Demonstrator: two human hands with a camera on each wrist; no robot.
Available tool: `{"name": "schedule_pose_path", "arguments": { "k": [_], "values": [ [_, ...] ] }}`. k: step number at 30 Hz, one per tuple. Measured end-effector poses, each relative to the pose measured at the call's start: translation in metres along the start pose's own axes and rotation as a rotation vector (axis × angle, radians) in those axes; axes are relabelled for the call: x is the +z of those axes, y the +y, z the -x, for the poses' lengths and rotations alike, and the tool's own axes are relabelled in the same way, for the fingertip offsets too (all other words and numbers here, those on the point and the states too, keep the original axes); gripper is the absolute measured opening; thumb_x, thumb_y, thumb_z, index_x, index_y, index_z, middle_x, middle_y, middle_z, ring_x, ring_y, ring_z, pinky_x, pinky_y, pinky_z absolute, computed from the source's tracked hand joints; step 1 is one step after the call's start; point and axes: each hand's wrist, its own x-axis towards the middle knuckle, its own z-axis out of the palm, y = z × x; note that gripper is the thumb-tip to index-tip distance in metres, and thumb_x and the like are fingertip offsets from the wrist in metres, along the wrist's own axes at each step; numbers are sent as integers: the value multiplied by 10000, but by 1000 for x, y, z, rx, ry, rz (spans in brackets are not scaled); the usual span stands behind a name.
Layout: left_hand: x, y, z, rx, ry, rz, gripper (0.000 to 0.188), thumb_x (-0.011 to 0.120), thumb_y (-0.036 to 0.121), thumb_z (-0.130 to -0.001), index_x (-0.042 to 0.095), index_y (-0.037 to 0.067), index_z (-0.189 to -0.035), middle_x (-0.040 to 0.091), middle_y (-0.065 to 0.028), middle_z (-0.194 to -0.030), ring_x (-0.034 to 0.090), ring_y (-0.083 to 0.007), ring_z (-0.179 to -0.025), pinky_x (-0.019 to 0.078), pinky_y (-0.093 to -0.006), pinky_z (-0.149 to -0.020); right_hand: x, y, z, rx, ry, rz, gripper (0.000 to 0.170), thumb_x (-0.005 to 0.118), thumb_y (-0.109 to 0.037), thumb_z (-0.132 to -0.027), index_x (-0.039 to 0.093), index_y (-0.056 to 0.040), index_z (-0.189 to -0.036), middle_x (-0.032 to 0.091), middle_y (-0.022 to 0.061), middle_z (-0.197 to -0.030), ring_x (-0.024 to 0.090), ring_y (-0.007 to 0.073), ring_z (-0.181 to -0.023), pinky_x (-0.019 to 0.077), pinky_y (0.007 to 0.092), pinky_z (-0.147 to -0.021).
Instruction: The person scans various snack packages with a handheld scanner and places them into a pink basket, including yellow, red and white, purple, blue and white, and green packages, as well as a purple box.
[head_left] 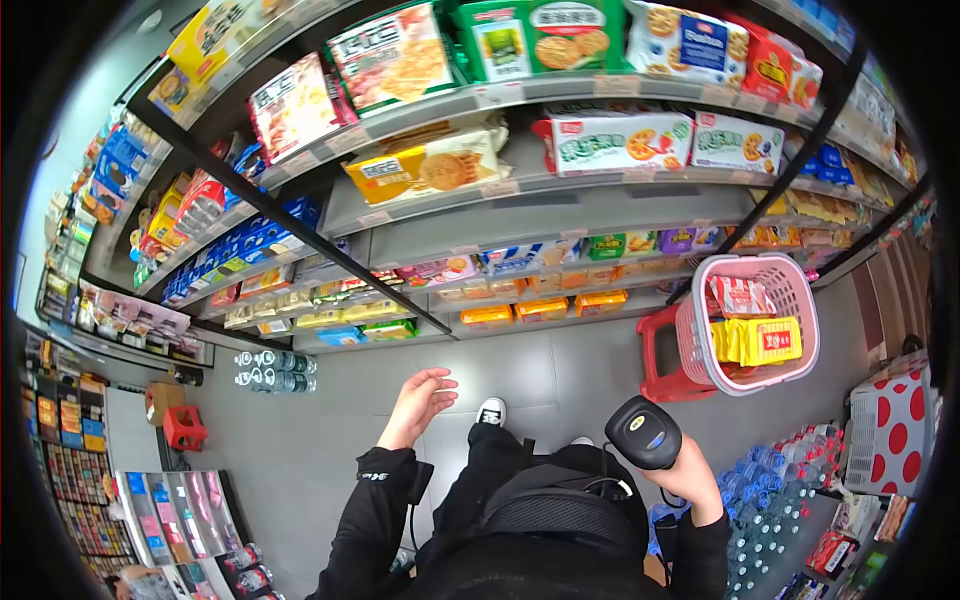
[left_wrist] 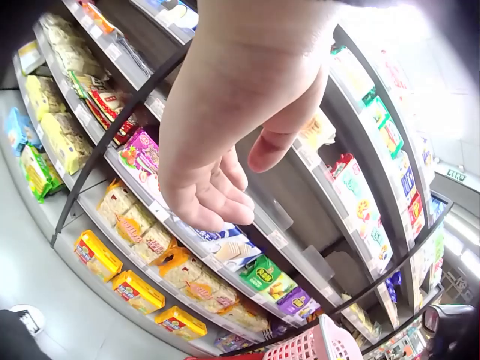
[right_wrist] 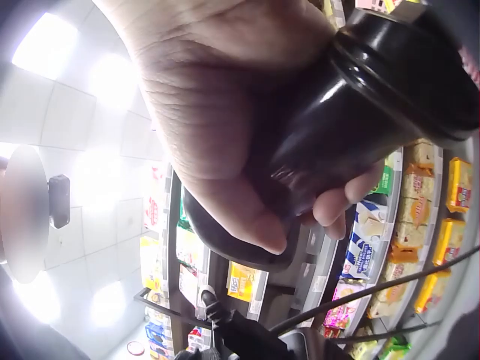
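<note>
My right hand [head_left: 695, 480] grips a black handheld barcode scanner [head_left: 643, 433], fingers and thumb curled round its handle [right_wrist: 322, 127] in the right wrist view. The scanner's head is up over the floor, left of the pink basket [head_left: 692, 325]. Nothing is in my left hand [head_left: 415, 408], which hovers in front of the shelves with its fingers loosely bent. In the left wrist view that same hand [left_wrist: 232, 127] hangs down before rows of packaged biscuits, apart from them.
The basket stands on a red stool [head_left: 655, 362] and holds yellow packets [head_left: 765, 342] and a red-and-white pack [head_left: 742, 296]. Biscuit shelves [head_left: 560, 235] curve across the front. Bottled water [head_left: 765, 510] lines the right side, with more bottles [head_left: 275, 372] on the floor at left.
</note>
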Motion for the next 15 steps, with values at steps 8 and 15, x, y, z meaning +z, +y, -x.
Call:
{"name": "schedule_pose_path", "arguments": {
  "k": [8,15],
  "values": [
    [-122,25,-23,40,98,-317,275,425,71,-810,457,7,-1075,574,-103,-918,562,-154,-771,448,-256,-711,91,-64,-71,-22,-18,4,367,653,-54,-577,541,2,-923,598,100,-786,568,160,-720,445,293,-692],
    [-192,26,-83,299,120,-657,379,490,81,-766,429,-10,-1129,591,-120,-884,573,-175,-769,452,-266,-710,148,-109,-122,11,-66,68,383,647,-62,-578,536,3,-939,601,105,-818,572,171,-735,443,287,-705]
  ]
}}
